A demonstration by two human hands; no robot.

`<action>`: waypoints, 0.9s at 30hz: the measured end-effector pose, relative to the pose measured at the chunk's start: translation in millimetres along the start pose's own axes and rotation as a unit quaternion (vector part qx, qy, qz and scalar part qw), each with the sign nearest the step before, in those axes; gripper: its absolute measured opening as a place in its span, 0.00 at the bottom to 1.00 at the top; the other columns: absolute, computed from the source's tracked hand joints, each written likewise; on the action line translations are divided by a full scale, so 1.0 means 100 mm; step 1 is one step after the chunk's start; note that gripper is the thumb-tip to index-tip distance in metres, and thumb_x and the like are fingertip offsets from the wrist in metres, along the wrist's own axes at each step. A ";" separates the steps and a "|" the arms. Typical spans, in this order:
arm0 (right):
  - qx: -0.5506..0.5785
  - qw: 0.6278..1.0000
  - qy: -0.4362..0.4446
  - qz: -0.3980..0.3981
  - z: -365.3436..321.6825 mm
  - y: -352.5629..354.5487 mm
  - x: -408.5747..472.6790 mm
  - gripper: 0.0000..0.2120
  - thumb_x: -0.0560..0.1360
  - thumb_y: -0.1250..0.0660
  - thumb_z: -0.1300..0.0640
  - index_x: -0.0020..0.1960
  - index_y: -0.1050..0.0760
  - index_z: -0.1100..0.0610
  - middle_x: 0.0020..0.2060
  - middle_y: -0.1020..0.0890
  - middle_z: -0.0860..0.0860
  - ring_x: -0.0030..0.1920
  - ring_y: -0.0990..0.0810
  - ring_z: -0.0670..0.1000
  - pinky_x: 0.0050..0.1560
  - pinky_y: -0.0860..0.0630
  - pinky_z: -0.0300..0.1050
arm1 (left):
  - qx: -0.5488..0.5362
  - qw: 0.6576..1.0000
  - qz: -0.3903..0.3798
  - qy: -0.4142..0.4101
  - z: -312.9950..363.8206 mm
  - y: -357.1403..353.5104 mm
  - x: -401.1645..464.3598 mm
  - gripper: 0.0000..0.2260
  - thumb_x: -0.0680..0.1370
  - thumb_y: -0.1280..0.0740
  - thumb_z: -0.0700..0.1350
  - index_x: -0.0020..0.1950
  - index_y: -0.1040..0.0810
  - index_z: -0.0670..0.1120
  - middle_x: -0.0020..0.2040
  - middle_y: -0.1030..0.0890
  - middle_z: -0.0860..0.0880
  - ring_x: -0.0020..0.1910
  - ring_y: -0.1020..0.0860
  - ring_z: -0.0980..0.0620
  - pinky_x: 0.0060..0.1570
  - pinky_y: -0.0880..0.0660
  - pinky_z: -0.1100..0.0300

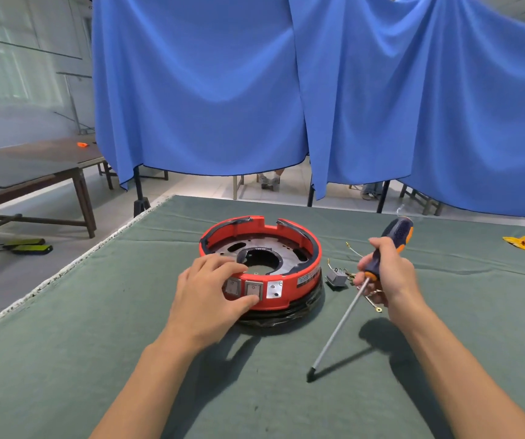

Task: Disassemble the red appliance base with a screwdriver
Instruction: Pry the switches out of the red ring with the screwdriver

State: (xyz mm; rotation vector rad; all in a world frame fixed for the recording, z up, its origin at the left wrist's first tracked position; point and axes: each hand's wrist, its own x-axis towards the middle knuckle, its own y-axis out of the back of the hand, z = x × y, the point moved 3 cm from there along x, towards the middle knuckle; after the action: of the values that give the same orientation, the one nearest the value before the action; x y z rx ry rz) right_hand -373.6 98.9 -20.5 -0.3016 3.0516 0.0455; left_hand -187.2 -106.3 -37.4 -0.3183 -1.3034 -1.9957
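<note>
The red appliance base [289, 245], a round ring with a metal plate inside and a black bottom, sits mid-table. My left hand [210, 293] grips its near-left rim, fingers over the top edge and thumb against the front by the two grey switches. My right hand [384, 274] holds a screwdriver [343, 324] by its dark blue and orange handle, to the right of the base. The long steel shaft slants down and left, with its tip close to the green cloth in front of the base.
A small grey part with loose wires [337, 277] lies just right of the base. A yellow object [519, 242] rests at the far right of the green table cloth [96, 359]. Blue curtains [223, 90] hang behind the table. A wooden bench [33, 172] stands at left.
</note>
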 end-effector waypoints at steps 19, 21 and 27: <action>-0.030 0.879 0.455 0.140 -0.96 -0.37 -1.08 0.23 0.65 0.41 0.40 0.26 0.32 0.60 0.21 0.25 0.54 0.27 0.26 0.54 0.32 0.28 0.47 | 0.005 0.999 0.046 -0.002 0.25 -0.19 -0.15 0.18 0.72 0.28 0.50 0.61 0.22 0.53 0.61 0.23 0.54 0.67 0.32 0.49 0.67 0.38 0.49; -0.036 0.859 0.488 0.154 -1.02 -0.39 -1.13 0.23 0.66 0.41 0.41 0.25 0.32 0.60 0.21 0.25 0.54 0.26 0.27 0.52 0.32 0.31 0.41 | 0.005 0.999 0.040 0.002 0.26 -0.18 -0.16 0.19 0.72 0.28 0.51 0.63 0.23 0.53 0.62 0.24 0.54 0.68 0.34 0.50 0.66 0.38 0.50; -0.053 0.837 0.523 0.151 -1.04 -0.48 -1.20 0.18 0.67 0.41 0.42 0.25 0.38 0.51 0.20 0.27 0.53 0.29 0.30 0.50 0.29 0.37 0.33 | -0.005 1.000 0.023 0.015 0.28 -0.18 -0.18 0.22 0.72 0.29 0.52 0.65 0.26 0.56 0.62 0.27 0.57 0.69 0.38 0.54 0.65 0.38 0.51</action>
State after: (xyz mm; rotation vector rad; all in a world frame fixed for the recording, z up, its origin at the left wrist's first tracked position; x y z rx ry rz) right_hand -254.2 71.2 91.6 0.2784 4.1694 0.0932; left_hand -191.4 -70.0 -46.8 -0.3204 -1.2561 -1.9620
